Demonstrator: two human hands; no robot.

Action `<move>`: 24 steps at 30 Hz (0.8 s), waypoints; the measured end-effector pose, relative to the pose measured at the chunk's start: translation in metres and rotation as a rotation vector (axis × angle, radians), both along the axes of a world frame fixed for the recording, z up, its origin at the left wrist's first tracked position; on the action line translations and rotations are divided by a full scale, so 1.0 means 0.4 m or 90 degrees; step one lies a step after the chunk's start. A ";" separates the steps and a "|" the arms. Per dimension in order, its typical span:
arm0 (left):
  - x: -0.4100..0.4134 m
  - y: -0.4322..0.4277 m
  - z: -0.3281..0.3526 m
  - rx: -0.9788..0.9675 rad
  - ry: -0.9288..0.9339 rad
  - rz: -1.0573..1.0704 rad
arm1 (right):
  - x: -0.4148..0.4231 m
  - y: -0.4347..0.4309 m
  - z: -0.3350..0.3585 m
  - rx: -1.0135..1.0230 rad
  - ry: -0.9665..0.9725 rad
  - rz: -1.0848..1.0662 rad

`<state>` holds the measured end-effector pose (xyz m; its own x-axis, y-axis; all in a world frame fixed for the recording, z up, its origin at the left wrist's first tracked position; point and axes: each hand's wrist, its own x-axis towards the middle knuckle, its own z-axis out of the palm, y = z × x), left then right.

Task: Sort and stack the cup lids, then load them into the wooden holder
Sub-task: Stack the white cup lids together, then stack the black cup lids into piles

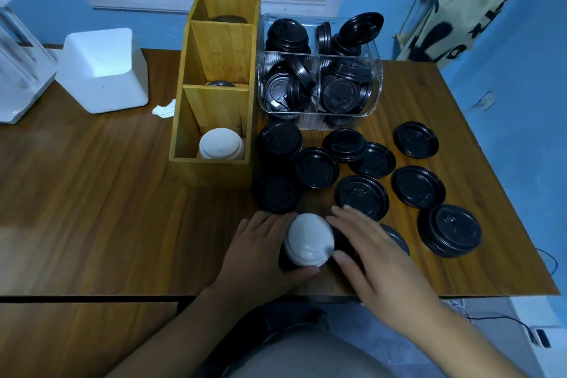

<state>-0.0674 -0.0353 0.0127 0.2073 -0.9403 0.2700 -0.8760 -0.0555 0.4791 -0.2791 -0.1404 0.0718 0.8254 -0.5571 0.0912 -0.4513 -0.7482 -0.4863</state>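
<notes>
Lids capped in white sit as a short stack (310,239) near the front edge of the table (92,193), the left hand (260,252) curled round it, the right hand (377,258) straight-fingered, touching its other side.

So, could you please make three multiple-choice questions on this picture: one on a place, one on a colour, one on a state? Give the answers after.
1. Which compartment of the wooden holder has the stored white lids? A nearest the person; B middle; C farthest.
2. What colour are the lids in the clear bin? A white; B black; C brown.
3. What does the left hand do? A lies flat; B grips the white stack; C reaches into the holder.
Answers: 1 A, they sit in the nearest compartment. 2 B, all four sections hold black lids. 3 B, its fingers curl round the stack.
</notes>
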 end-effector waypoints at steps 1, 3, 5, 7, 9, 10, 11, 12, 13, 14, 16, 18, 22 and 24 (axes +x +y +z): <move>0.002 0.004 0.001 0.008 -0.002 0.006 | -0.024 -0.003 -0.004 -0.036 -0.001 -0.033; 0.009 0.015 0.004 0.023 -0.006 0.009 | -0.064 -0.008 -0.021 -0.110 0.035 -0.103; 0.024 0.030 0.006 0.036 -0.009 0.014 | -0.084 -0.002 -0.045 -0.142 0.088 -0.149; 0.049 0.047 0.009 0.046 -0.012 0.024 | -0.088 0.008 -0.066 -0.137 0.091 -0.153; 0.079 0.067 0.012 0.057 -0.018 0.037 | -0.078 0.017 -0.082 -0.121 0.070 -0.140; 0.095 0.077 0.014 0.063 -0.021 0.043 | -0.070 0.021 -0.088 -0.119 0.056 -0.134; 0.109 0.087 0.016 0.067 -0.023 0.048 | -0.060 0.023 -0.093 -0.116 0.039 -0.125; 0.123 0.097 0.018 0.067 -0.024 0.052 | -0.047 0.027 -0.096 -0.108 0.022 -0.115; 0.137 0.106 0.020 0.066 -0.024 0.056 | -0.031 0.031 -0.097 -0.094 0.005 -0.102; 0.150 0.115 0.023 0.065 -0.024 0.059 | -0.014 0.033 -0.100 -0.081 -0.010 -0.086; 0.179 0.132 0.031 0.071 -0.027 0.075 | 0.024 0.033 -0.107 -0.056 -0.035 -0.053; 0.211 0.144 0.041 0.083 -0.034 0.099 | 0.060 0.026 -0.114 -0.028 -0.053 -0.025; 0.279 0.169 0.052 0.102 -0.041 0.147 | 0.119 0.011 -0.104 0.014 -0.089 0.002; 0.302 0.175 0.052 0.110 -0.034 0.173 | 0.144 -0.007 -0.080 0.021 -0.112 -0.020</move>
